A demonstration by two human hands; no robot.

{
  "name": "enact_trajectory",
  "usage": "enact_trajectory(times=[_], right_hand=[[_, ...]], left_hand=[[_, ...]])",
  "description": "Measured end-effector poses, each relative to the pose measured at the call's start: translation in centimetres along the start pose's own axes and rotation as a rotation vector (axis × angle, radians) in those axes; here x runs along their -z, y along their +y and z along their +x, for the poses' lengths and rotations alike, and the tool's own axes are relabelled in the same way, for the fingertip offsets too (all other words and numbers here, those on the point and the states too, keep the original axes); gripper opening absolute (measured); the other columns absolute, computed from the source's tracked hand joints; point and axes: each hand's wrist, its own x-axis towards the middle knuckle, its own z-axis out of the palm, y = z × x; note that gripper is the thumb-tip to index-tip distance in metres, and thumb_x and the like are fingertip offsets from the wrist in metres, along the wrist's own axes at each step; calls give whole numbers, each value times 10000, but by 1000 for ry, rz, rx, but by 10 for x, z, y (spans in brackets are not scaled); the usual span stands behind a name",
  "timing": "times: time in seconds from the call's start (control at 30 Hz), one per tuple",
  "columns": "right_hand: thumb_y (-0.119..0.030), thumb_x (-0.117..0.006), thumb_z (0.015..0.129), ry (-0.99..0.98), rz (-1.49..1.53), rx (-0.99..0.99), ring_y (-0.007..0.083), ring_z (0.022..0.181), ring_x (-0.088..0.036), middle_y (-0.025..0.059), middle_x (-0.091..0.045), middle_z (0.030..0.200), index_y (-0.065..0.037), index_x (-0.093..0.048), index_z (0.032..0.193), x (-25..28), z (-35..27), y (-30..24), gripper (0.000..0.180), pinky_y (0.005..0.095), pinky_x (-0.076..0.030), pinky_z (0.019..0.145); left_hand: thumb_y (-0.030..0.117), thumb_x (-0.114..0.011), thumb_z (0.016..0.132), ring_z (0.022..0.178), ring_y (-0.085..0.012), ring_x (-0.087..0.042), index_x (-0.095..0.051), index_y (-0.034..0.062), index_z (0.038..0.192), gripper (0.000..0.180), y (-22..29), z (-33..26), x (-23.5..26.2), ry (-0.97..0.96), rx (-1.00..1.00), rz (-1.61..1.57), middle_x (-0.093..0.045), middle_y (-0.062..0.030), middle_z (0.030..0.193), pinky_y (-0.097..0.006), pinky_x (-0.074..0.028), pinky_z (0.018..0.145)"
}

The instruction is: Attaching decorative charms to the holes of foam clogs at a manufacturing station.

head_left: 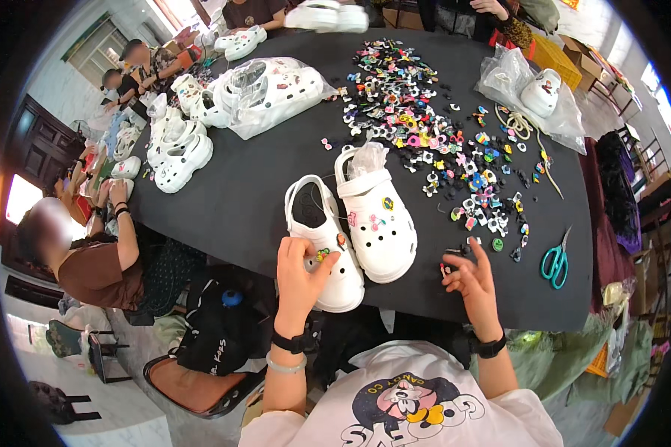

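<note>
Two white clogs lie side by side on the black table in front of me. My left hand (297, 277) is closed at the side of the left clog (341, 287), its thumb and finger around a small green and yellow charm (322, 254) on the upper. An orange-brown charm (341, 240) sits beside that one. The right clog (382, 242) carries several charms and has clear plastic stuffed in its heel opening. To the right of the clogs, my right hand (471, 289) is raised over the table, a small red and black charm (445, 270) at its fingertips.
A big heap of loose colourful charms (414, 123) spreads beyond the clogs. Teal-handled scissors (555, 264) lie at the right. More white clogs (177, 153) stand at the left, and bagged clogs (272, 93) lie further back. A person (101, 261) sits at the table's left edge.
</note>
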Motion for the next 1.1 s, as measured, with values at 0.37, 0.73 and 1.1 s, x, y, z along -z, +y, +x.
enact_trajectory(times=[0.37,0.73,1.1], right_hand=[[-22,-522,983,-213,-152,62,169,847,-661,165,-631,1163,-59,-229,1517,-40,-6,11,610,276,-530,735],[-142,-704,880,-545,-801,591,421,1307,-473,313,-444,1418,57,-381,1420,-120,-5,2,661,437,-394,1093],[-162,-751,823,-642,-851,504,427,1324,-435,295,-360,1492,-7,-377,1461,-126,-29,4,756,444,-368,1108]], left_hand=[[42,-608,887,793,-365,-566,-598,-22,893,66,-18,0,-11,71,-290,-21,-606,-167,852,-418,-465,720],[141,-490,1034,752,-84,-525,-600,1,989,184,-48,-8,5,59,235,-554,-574,3,832,-243,-431,675],[154,-449,1055,1050,-151,-567,-597,-22,1177,260,-29,-65,6,201,302,-490,-606,-89,1156,-291,-443,928]])
